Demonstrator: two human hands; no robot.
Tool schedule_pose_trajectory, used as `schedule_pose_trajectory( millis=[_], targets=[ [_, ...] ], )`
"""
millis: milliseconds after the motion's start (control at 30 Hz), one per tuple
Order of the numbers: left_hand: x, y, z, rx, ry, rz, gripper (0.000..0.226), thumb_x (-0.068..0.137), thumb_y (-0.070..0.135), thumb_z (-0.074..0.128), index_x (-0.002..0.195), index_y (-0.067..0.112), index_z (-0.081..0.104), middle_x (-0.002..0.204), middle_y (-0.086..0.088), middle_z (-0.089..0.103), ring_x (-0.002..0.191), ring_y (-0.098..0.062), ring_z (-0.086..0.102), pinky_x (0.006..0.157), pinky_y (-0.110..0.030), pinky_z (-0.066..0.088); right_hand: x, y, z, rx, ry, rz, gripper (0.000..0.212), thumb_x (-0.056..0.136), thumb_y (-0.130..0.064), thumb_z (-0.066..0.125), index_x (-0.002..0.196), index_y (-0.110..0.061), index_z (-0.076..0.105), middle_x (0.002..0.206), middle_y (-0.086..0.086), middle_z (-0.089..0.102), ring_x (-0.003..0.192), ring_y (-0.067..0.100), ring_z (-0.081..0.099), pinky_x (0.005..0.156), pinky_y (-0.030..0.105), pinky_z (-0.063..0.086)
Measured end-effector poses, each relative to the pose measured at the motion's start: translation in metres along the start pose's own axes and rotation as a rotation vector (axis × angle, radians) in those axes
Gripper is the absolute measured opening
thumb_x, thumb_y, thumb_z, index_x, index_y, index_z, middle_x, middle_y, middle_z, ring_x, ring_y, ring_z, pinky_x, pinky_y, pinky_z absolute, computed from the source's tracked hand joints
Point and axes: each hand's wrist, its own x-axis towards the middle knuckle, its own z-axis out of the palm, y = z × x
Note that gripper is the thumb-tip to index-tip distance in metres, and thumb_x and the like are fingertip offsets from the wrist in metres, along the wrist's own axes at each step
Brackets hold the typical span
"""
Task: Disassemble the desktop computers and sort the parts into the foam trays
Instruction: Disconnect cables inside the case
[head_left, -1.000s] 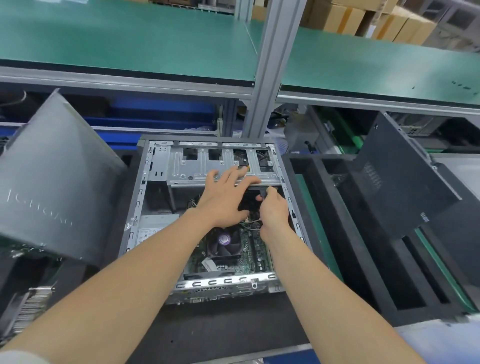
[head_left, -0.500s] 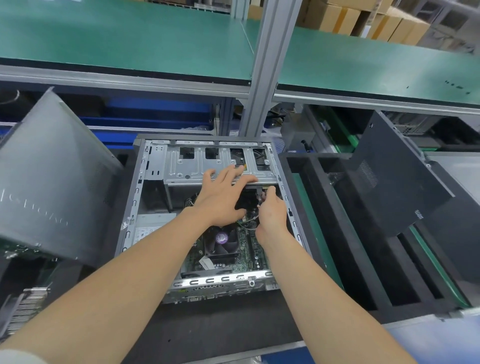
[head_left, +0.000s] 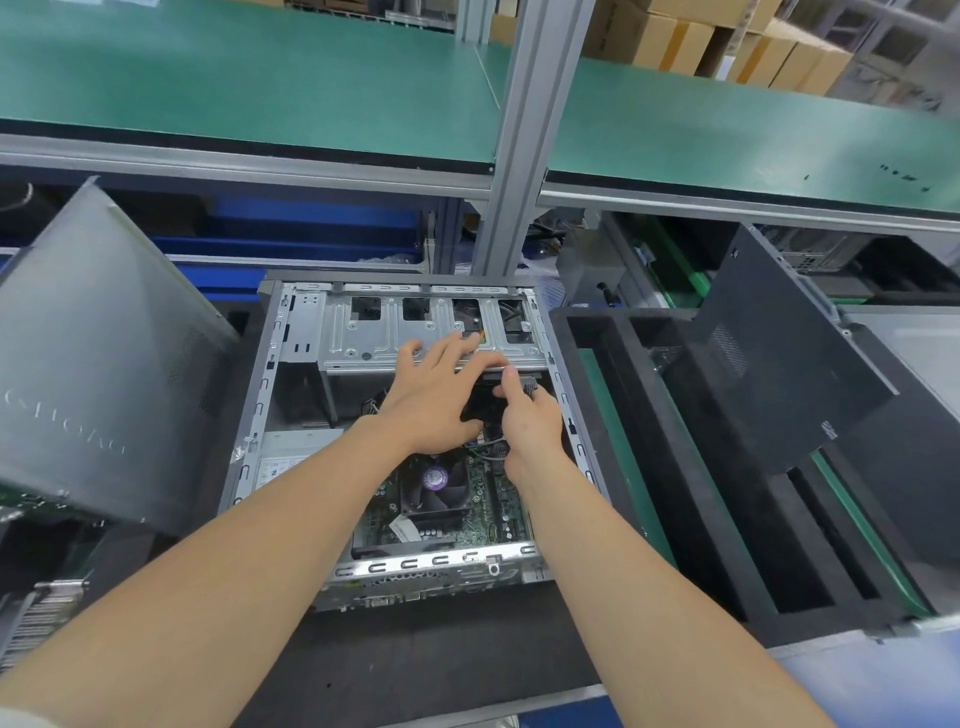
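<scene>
From the head camera I look down into the open computer case (head_left: 283, 364), which lies flat on the dark mat of the bench (head_left: 415, 665) right in front of me. My left hand (head_left: 431, 397) lies flat on the front edge of the silver drive cage (head_left: 363, 338) at the far end of the case; its grip is released, with the fingers spread and straight on the metal. My right hand (head_left: 532, 423) is just beside it, fingers curled, its grip pinching a small black plug (head_left: 530, 387) right under the cage edge. How the thumb sits there I cannot tell.

Nearer to me inside the case are the cooler fan (head_left: 436, 480) and the green motherboard (head_left: 496, 499). The black foam tray (head_left: 613, 374) stands just right of the case, and a dark panel (head_left: 779, 353) leans in it. A grey side panel (head_left: 93, 364) leans to the left. A green shelf (head_left: 260, 78) runs above, with cardboard boxes (head_left: 727, 47) behind it.
</scene>
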Motion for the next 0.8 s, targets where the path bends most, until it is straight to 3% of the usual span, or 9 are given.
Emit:
schedule_pose_trajectory(
  millis=[100,200,333,400,467,533,600,667,800],
  targets=[
    [0.001,-0.001,0.001,0.008,-0.008,-0.007,0.083,0.082,0.055,0.068,0.148,0.049,0.018,0.170,-0.001,0.012,0.158,-0.021,0.004,0.121,-0.055,0.005,-0.004,-0.001,-0.004,-0.002,0.021,0.057,0.021,0.103,-0.033,0.060,0.096,-0.013,0.061,0.089,-0.003,0.064,0.081,0.013,0.057,0.064,0.028,0.040],
    [0.001,0.000,0.000,-0.009,-0.023,0.000,0.087,0.079,0.052,0.070,0.148,0.050,0.017,0.171,-0.002,0.011,0.158,-0.021,0.004,0.121,-0.055,0.004,-0.009,0.000,-0.007,-0.043,-0.006,0.047,0.030,0.103,-0.040,0.058,0.105,-0.012,0.065,0.093,-0.009,0.062,0.083,0.005,0.054,0.062,0.026,0.036],
    [-0.003,-0.004,-0.016,-0.118,-0.141,0.029,0.099,0.073,0.030,0.073,0.153,0.047,0.018,0.171,0.001,0.005,0.158,-0.017,-0.001,0.122,-0.051,0.000,-0.018,-0.001,-0.017,-0.185,-0.092,-0.056,0.039,0.102,-0.054,0.055,0.099,-0.018,0.071,0.106,-0.003,0.069,0.091,0.009,0.061,0.070,0.028,0.044],
    [-0.011,-0.007,-0.029,-0.288,-0.161,0.047,0.097,0.075,0.015,0.071,0.157,0.042,0.024,0.170,0.005,0.006,0.157,-0.014,0.002,0.123,-0.047,0.000,-0.024,-0.003,-0.026,-0.269,-0.178,-0.089,0.039,0.102,-0.054,0.055,0.099,-0.019,0.071,0.108,0.001,0.071,0.095,0.013,0.063,0.077,0.030,0.049],
    [-0.023,-0.003,-0.037,-0.463,-0.053,0.069,0.087,0.077,0.005,0.068,0.152,0.036,0.037,0.164,0.007,0.020,0.152,-0.015,0.015,0.124,-0.047,0.009,-0.031,-0.008,-0.037,-0.329,-0.293,-0.102,0.036,0.103,-0.050,0.056,0.100,-0.017,0.072,0.111,0.003,0.070,0.097,0.013,0.061,0.077,0.027,0.046],
    [-0.037,0.006,-0.038,-0.502,0.020,0.080,0.077,0.078,0.009,0.070,0.145,0.034,0.045,0.146,0.008,0.038,0.139,-0.016,0.032,0.118,-0.045,0.023,-0.039,-0.014,-0.046,-0.369,-0.379,-0.123,0.031,0.104,-0.043,0.057,0.100,-0.016,0.071,0.115,0.010,0.069,0.098,0.013,0.060,0.081,0.028,0.048],
    [-0.048,0.015,-0.036,-0.581,-0.092,0.064,0.073,0.078,0.022,0.078,0.141,0.038,0.044,0.130,0.012,0.048,0.119,-0.009,0.048,0.105,-0.037,0.039,-0.051,-0.017,-0.053,-0.463,-0.391,-0.188,0.027,0.105,-0.042,0.056,0.101,-0.019,0.070,0.107,0.010,0.071,0.095,0.017,0.063,0.090,0.037,0.051],
    [-0.054,0.018,-0.032,-0.690,-0.229,0.047,0.068,0.076,0.029,0.084,0.134,0.038,0.049,0.121,0.017,0.055,0.100,-0.002,0.060,0.089,-0.032,0.053,-0.066,-0.016,-0.055,-0.581,-0.371,-0.276,0.023,0.105,-0.042,0.053,0.103,-0.026,0.070,0.095,-0.002,0.073,0.088,0.016,0.065,0.080,0.037,0.052],
    [-0.059,0.014,-0.021,-0.831,-0.218,-0.027,0.041,0.076,0.024,0.083,0.108,0.039,0.062,0.102,0.021,0.070,0.085,-0.012,0.070,0.083,-0.040,0.058,-0.088,-0.003,-0.049,-0.837,-0.388,-0.378,0.026,0.103,-0.041,0.046,0.118,-0.035,0.066,0.095,-0.013,0.071,0.084,0.003,0.063,0.071,0.030,0.049]
  ],
)
